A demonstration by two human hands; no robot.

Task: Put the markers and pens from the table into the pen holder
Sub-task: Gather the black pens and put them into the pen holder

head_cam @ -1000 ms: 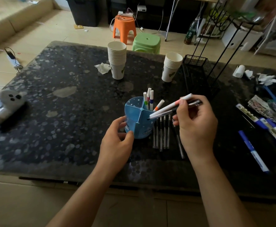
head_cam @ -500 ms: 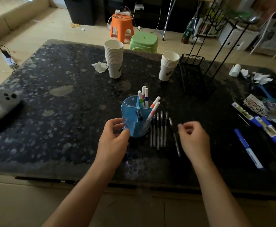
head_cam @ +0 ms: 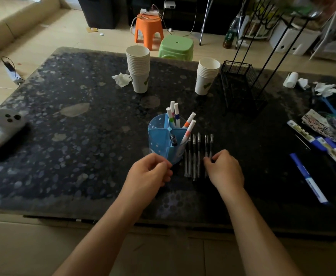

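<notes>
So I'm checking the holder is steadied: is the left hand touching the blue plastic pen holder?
Touching. The head view shows the left hand's fingertips pressed against the near lower wall of the blue plastic pen holder, with no gap.

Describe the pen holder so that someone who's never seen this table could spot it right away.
On the dark speckled table, look near the front edge, just beyond the person's left hand. The pen holder is a round blue cup split into compartments, with white markers standing in it. Unlike the white paper cup stacks farther back, it is blue and has black pens lying beside it.
</notes>
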